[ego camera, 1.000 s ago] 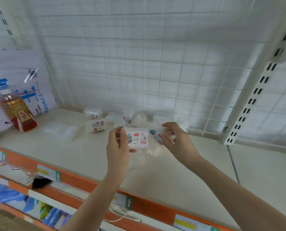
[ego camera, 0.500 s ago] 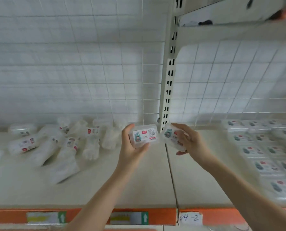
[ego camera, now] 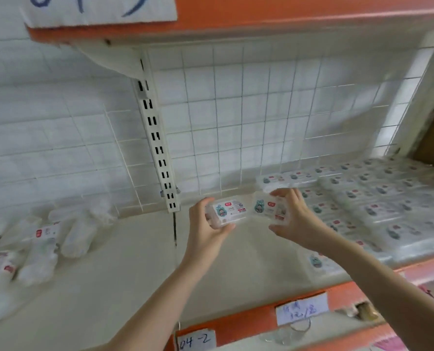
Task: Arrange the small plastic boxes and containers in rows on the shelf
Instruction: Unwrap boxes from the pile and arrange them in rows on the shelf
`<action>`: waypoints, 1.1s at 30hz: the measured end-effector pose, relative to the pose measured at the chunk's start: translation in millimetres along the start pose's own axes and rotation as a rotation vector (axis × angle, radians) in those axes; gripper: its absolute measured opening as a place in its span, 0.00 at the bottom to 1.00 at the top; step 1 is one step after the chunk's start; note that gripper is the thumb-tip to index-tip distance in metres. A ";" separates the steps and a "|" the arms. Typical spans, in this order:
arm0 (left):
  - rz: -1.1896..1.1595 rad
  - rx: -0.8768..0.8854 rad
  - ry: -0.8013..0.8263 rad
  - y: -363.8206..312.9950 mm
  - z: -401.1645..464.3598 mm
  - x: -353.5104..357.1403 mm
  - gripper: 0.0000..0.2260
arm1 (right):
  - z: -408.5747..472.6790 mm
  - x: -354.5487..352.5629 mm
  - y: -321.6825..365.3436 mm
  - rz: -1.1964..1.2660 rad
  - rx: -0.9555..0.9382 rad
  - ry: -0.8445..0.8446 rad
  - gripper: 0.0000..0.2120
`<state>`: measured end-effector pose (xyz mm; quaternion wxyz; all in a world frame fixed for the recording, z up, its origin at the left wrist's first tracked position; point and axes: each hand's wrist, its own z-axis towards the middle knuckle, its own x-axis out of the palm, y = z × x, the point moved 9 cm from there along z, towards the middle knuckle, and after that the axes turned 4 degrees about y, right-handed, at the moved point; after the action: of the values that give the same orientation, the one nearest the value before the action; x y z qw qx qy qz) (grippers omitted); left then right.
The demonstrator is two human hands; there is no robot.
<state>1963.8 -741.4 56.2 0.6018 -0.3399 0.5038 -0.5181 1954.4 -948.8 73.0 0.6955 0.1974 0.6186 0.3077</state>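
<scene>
**Two boxes held over the shelf, one in each hand**

The left hand (ego camera: 205,224) grips a small clear plastic box (ego camera: 228,211) with a white label and a cartoon figure, thumb under its near edge and fingers curled round its left end. The right hand (ego camera: 295,219) holds a second box (ego camera: 269,209) of the same kind, fingers over its top and right end, thumb below. The two boxes sit just beside each other in the air above the cream shelf (ego camera: 140,274), end to end, and whether they touch cannot be told

From the hands, toward 3 o'clock, rows of boxes (ego camera: 378,206) lie flat and packed side by side, reaching the far right of the shelf; motion blur softens their labels. Toward 9 o'clock a loose pile of white packets (ego camera: 46,244) lies scattered near the back grid. At 12 o'clock a slotted white upright (ego camera: 157,138) rises against the wire mesh back panel (ego camera: 249,110). At 6 o'clock the orange shelf edge carries a handwritten tag (ego camera: 197,340) reading 04-2, and another paper tag (ego camera: 301,310) sits to its right
</scene>
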 end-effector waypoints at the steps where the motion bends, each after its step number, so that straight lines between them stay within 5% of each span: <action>1: 0.029 0.017 -0.005 -1.5 3.4 12.5 0.27 | -2.9 -11.4 -9.5 -0.048 -0.003 -0.001 0.32; 8: 0.197 0.017 -0.027 -12.3 30.6 86.9 0.31 | -8.0 -75.2 -67.4 -0.453 0.015 -0.041 0.36; 14: 0.391 -0.121 0.000 0.5 56.4 122.8 0.31 | 6.0 -105.2 -97.3 -0.478 0.011 -0.071 0.34; 21: 0.302 -0.231 0.009 8.9 68.7 137.6 0.21 | 27.6 -96.4 -109.5 -0.456 -0.007 0.042 0.28; 33: 0.284 -0.182 -0.047 6.5 68.6 151.7 0.14 | 36.4 -76.7 -104.7 -0.618 -0.115 0.106 0.17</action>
<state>2024.7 -894.2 29.6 0.6476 -0.3303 0.5772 -0.3719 2005.9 -1073.3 66.8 0.7330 -0.0556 0.6661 0.1261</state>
